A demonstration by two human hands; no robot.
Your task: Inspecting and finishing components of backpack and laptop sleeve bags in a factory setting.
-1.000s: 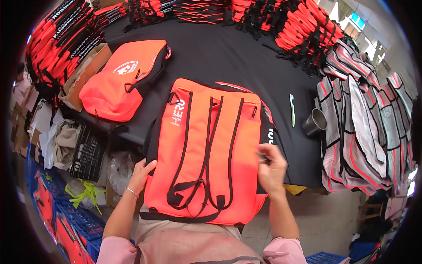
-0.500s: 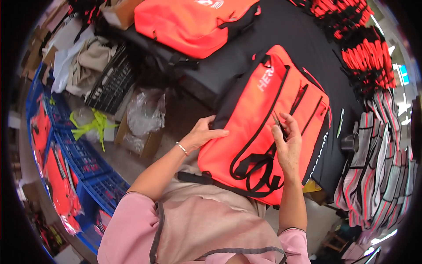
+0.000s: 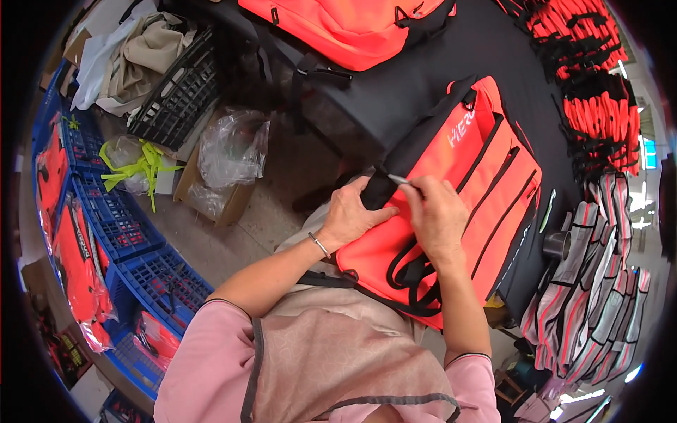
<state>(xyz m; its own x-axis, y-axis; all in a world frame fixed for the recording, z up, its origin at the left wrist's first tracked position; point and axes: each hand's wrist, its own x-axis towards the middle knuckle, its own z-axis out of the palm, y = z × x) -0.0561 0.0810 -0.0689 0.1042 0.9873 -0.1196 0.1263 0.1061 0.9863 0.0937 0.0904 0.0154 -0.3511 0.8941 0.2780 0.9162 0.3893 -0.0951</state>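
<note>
The head view shows a bright orange-red backpack lying aslant, its upper part on the black-covered bench and its lower end against the person's apron. The panel facing up is smooth and carries two padded shoulder straps in the same orange, edged in black; loose black webbing bunches near their lower ends. The side panel toward the left hand is black.

That hand grips this side, thumb flat on the orange fabric, fingers over the dark part. The right hand has thumb and forefinger pinched on a small metal tool — its exact kind is hard to tell — with the tip at the black edge.

White lettering in striped capitals runs near the backpack's upper corner (partly cut by the fold of the fabric). More white print sits on the far dark side, too slanted to read. A second orange bag lies beyond.
</note>
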